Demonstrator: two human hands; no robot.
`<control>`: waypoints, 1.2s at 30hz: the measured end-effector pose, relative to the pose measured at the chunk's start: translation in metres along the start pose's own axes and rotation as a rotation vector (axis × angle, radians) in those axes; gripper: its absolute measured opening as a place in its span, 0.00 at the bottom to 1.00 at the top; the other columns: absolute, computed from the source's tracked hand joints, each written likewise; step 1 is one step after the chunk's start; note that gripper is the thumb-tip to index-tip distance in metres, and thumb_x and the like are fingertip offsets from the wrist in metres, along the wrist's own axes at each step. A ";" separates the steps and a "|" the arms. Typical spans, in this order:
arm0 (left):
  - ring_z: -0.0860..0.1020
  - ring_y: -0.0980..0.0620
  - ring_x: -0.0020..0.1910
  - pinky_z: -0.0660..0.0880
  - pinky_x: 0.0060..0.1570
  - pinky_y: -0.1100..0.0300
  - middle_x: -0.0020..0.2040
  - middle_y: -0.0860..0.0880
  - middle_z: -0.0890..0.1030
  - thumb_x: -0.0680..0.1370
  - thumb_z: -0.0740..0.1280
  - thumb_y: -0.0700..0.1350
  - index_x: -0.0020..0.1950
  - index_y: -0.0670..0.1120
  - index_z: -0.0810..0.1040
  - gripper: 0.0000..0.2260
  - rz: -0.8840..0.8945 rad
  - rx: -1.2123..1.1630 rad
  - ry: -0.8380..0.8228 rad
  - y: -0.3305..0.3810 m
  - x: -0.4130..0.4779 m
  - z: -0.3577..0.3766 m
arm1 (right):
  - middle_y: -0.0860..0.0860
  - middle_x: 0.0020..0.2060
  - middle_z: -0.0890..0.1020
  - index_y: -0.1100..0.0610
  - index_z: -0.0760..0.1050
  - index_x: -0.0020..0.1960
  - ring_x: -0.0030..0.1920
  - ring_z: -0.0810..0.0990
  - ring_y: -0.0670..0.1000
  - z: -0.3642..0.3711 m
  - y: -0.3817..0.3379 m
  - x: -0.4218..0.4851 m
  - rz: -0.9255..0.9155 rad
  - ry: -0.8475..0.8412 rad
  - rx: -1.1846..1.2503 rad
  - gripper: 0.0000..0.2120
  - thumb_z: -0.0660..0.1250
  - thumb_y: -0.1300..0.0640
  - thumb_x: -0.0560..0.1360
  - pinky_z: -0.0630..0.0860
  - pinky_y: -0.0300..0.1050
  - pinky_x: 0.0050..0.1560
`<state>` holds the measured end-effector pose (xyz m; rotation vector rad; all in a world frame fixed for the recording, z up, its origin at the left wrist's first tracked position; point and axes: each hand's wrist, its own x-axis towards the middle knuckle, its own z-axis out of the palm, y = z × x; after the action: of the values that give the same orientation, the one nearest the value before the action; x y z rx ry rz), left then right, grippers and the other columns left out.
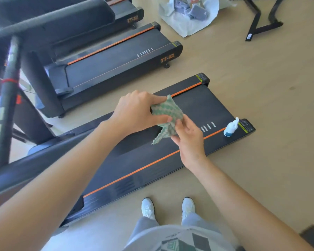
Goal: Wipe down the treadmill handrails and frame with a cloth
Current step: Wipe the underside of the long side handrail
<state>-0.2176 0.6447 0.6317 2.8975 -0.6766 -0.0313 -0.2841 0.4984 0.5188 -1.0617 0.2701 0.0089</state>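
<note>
Fingers (153, 101) of left hand (134, 113) pinching top edge of green checked cloth (168, 113); right hand (188, 140) pinching lower part. Cloth held in air above treadmill (206, 105) belt, not touching it. Looks like refolding for a fresh face before wiping. Spray bottle (230, 128) parked upright on rear corner of side rail, near, likely for easy reach. Handrail (49, 17) at far left, well apart, blurred. No wiping contact yet; side frame closest target.
</note>
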 end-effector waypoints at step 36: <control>0.86 0.48 0.49 0.74 0.37 0.54 0.55 0.56 0.86 0.79 0.73 0.47 0.45 0.54 0.88 0.05 0.188 0.198 0.835 -0.234 -0.298 0.002 | 0.51 0.46 0.87 0.59 0.83 0.54 0.51 0.86 0.52 0.252 0.146 -0.155 0.220 0.156 -0.166 0.08 0.75 0.60 0.75 0.85 0.46 0.45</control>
<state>-0.3830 0.9826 0.5861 2.6099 -0.7832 1.2367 -0.3998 0.8067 0.5428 -1.1951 0.5331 0.1486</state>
